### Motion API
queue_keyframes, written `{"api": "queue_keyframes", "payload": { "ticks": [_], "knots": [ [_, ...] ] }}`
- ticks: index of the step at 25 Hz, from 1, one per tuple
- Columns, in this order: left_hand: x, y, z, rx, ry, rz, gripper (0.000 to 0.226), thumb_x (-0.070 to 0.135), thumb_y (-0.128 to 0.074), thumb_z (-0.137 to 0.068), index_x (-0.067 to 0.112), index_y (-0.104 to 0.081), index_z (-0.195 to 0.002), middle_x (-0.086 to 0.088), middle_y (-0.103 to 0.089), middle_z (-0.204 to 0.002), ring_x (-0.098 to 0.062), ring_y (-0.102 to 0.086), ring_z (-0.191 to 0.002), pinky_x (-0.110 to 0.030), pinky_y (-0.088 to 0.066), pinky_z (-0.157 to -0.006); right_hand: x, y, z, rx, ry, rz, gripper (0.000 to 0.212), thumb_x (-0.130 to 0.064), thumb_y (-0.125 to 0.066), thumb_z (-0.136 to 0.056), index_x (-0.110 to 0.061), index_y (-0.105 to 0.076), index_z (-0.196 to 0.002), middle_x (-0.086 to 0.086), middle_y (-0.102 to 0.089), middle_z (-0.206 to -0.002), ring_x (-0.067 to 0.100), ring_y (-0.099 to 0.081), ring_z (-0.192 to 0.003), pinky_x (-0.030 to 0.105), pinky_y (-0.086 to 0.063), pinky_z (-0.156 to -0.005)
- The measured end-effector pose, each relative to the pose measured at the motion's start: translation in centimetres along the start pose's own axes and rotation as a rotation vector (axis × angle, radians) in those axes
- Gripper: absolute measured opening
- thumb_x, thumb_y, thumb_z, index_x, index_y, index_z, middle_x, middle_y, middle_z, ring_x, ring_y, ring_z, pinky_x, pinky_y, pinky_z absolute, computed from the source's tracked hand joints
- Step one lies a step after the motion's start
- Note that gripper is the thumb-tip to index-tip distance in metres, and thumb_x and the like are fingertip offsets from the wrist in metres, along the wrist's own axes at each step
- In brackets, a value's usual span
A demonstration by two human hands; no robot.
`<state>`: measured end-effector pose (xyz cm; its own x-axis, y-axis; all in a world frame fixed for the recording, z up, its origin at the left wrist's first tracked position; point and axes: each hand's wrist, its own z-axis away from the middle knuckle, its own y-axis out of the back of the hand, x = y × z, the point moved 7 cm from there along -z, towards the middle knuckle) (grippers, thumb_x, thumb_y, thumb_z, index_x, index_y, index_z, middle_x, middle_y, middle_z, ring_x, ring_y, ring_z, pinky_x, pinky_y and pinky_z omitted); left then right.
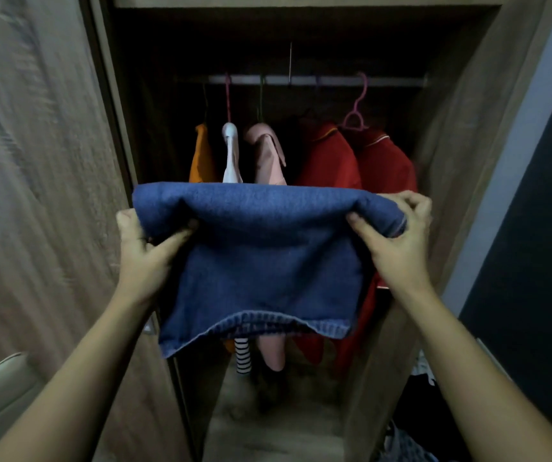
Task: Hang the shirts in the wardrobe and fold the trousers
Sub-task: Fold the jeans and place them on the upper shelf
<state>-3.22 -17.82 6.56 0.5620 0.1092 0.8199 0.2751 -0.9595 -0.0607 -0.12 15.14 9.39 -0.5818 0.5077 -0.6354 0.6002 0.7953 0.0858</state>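
Head cam: shirts part looks done, five or so hang on the wardrobe rail [317, 80]. Both hands hold the folded jeans [261, 258] up in front of the open wardrobe, left hand [148, 248] and right hand [397, 238] gripping the top fold, so I'd guess only stowing them is left

Folded blue trousers [261, 261] are being held up by the left hand [144, 248] and right hand [397, 235] before the open wardrobe [461, 128], where shirts [327, 158] are hanging.
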Motion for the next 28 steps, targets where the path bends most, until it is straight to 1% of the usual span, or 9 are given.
{"api": "queue_keyframes", "payload": {
  "ticks": [3,5,9,12,14,16,23,26,28],
  "knots": [
    [-0.5,-1.6,0.4,-0.139,0.068,0.100,0.059,0.037,-0.070,-0.072,0.008,-0.051,-0.120,-0.009,-0.064,-0.114,-0.019,-0.063,-0.108,-0.035,-0.051,-0.089,0.8,-1.0,-0.5,-0.068,-0.140,-0.261,0.014,-0.026,-0.073,-0.079,-0.029,-0.060,-0.083,-0.012,-0.064,-0.086,0.001,-0.063,-0.081,0.028,-0.049,-0.080],
    [0.0,-2.2,0.6,-0.148,0.053,0.162,0.056,0.034,-0.069,-0.077,0.006,-0.049,-0.121,-0.009,-0.062,-0.113,-0.022,-0.061,-0.109,-0.038,-0.050,-0.092,0.8,-0.5,-1.1,-0.051,-0.128,-0.232,0.020,-0.038,-0.070,-0.079,-0.027,-0.057,-0.090,-0.010,-0.064,-0.089,0.001,-0.062,-0.082,0.025,-0.049,-0.078],
    [2.4,-2.7,-0.5,-0.065,-0.044,0.220,0.025,0.007,-0.056,-0.090,0.016,-0.048,-0.111,0.003,-0.058,-0.102,-0.001,-0.062,-0.094,-0.018,-0.051,-0.084,2.6,-0.5,0.4,-0.224,-0.272,-0.330,0.083,-0.075,-0.064,-0.056,-0.023,-0.043,-0.118,-0.016,-0.058,-0.106,-0.013,-0.058,-0.090,0.008,-0.046,-0.079],
    [2.8,-2.1,-2.4,-0.050,-0.062,0.246,0.026,0.015,-0.060,-0.089,0.026,-0.048,-0.110,0.005,-0.059,-0.108,0.001,-0.061,-0.097,-0.017,-0.050,-0.084,5.0,-2.6,5.7,-0.475,-0.462,-0.420,0.080,-0.061,-0.081,-0.050,-0.025,-0.051,-0.116,-0.011,-0.063,-0.115,0.001,-0.064,-0.099,0.017,-0.052,-0.081],
    [3.0,-2.4,-4.1,-0.100,-0.039,0.135,0.034,0.027,-0.065,-0.085,0.026,-0.050,-0.115,0.007,-0.060,-0.113,0.002,-0.061,-0.100,-0.017,-0.048,-0.083,6.1,-3.1,6.6,-0.341,-0.485,-0.480,0.043,-0.027,-0.079,-0.069,-0.023,-0.059,-0.107,-0.001,-0.067,-0.111,0.012,-0.068,-0.096,0.019,-0.055,-0.075],
    [4.0,-3.5,-6.2,-0.185,0.009,0.024,0.051,0.036,-0.068,-0.082,0.022,-0.048,-0.126,0.005,-0.061,-0.120,-0.002,-0.061,-0.105,-0.023,-0.048,-0.088,6.0,-3.0,5.2,-0.176,-0.456,-0.489,0.024,-0.016,-0.066,-0.080,-0.021,-0.062,-0.103,0.001,-0.068,-0.110,0.009,-0.068,-0.093,0.020,-0.055,-0.076],
    [8.0,-6.1,-7.3,-0.506,0.043,-0.012,0.077,0.038,-0.080,-0.066,0.039,-0.037,-0.130,0.018,-0.051,-0.131,0.000,-0.054,-0.116,-0.024,-0.046,-0.094,4.3,-2.3,-0.4,0.097,-0.360,-0.712,0.049,-0.041,-0.073,-0.068,-0.021,-0.064,-0.112,0.003,-0.068,-0.118,0.023,-0.063,-0.111,0.041,-0.051,-0.094],
    [4.7,-7.2,-3.8,-0.382,0.155,0.074,0.057,0.022,-0.077,-0.074,0.030,-0.049,-0.123,0.009,-0.064,-0.119,-0.007,-0.065,-0.102,-0.022,-0.055,-0.081,4.3,-1.4,-1.8,0.119,-0.330,-0.705,0.067,-0.055,-0.079,-0.059,-0.020,-0.064,-0.113,0.002,-0.068,-0.118,0.022,-0.063,-0.110,0.043,-0.050,-0.095],
    [4.3,-7.3,-4.4,-0.269,0.121,0.019,0.051,0.022,-0.074,-0.076,0.022,-0.053,-0.123,0.006,-0.066,-0.112,-0.009,-0.067,-0.097,-0.029,-0.056,-0.081,3.4,-0.8,-3.3,0.079,-0.288,-0.651,0.059,-0.056,-0.077,-0.059,-0.023,-0.066,-0.108,-0.002,-0.070,-0.113,0.017,-0.064,-0.108,0.032,-0.054,-0.089]
  ]
}}
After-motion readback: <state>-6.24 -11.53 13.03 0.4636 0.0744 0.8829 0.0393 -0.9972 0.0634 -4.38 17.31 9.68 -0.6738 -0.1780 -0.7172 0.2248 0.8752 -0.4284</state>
